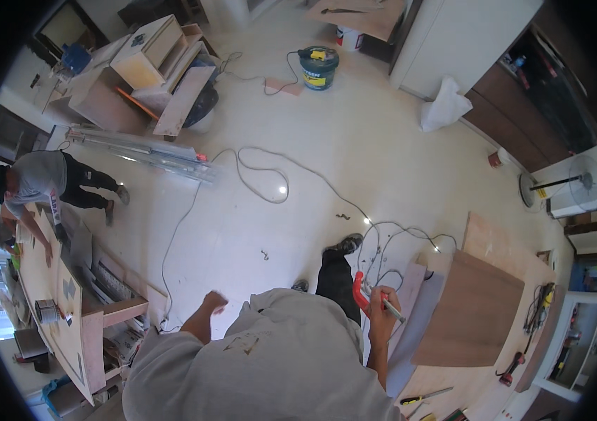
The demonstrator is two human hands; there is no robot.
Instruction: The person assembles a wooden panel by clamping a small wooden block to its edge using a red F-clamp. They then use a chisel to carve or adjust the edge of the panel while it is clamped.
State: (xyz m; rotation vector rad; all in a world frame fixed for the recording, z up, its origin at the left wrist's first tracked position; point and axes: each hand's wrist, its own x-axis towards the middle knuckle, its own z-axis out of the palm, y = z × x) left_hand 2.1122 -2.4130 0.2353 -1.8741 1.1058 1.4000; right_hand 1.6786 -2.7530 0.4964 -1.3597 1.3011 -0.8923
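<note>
My right hand [383, 313] is closed around a red curved tool [361, 292]; its exact kind is hard to make out. A slim grey rod [394, 309] sticks out on the other side of the same fist, and I cannot tell whether it belongs to the red tool. This hand is held up beside a workbench [491, 242] on the right, near a brown wood panel [470, 312] lying on it. Away from any object, my left hand [214, 304] hangs out to the left over the pale floor, its fingers smeared by motion.
Cables [326, 175] snake across the floor ahead. Long metal profiles [144, 154] lie at the left. One person [39, 179] leans over a worktable [49, 302]; another is partly visible behind. A dark bucket [319, 69] stands far ahead; a fan [582, 182] stands right. A screwdriver [426, 396] lies on the bench.
</note>
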